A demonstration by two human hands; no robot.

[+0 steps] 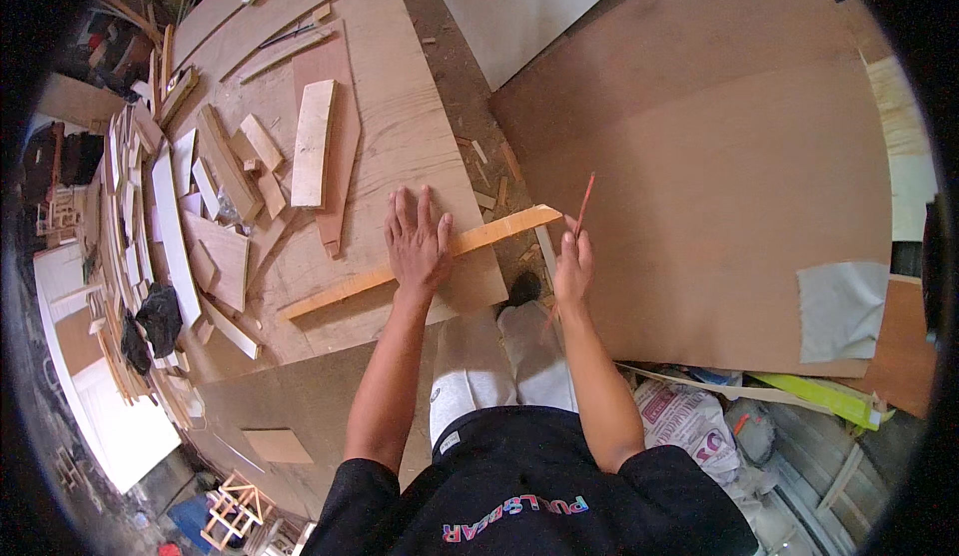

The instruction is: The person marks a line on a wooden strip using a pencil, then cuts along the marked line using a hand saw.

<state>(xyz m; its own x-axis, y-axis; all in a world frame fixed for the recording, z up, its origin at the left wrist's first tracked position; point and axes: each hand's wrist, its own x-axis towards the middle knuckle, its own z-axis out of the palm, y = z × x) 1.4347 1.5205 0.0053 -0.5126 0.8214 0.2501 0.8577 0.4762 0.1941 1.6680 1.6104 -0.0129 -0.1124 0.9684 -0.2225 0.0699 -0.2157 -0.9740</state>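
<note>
A long narrow wooden strip point(499, 226) with an angled right end lies across the near part of a plywood table top point(405, 116), jutting past its right edge. My left hand point(417, 236) lies palm down over the strip, fingers spread on the strip and the plywood just beyond it. My right hand point(573, 261) grips an upright red pencil point(587, 191) at the strip's angled end. A pale board point(314, 141) rests on a reddish tapered board point(330, 226) beyond my left hand.
Many offcuts point(220, 246) and dark bags point(155, 321) crowd the table's left side. A large brown board point(689, 176) with a white cloth point(841, 311) stands to the right. Scraps litter the floor in the gap between. A white sack point(679, 421) lies at the lower right.
</note>
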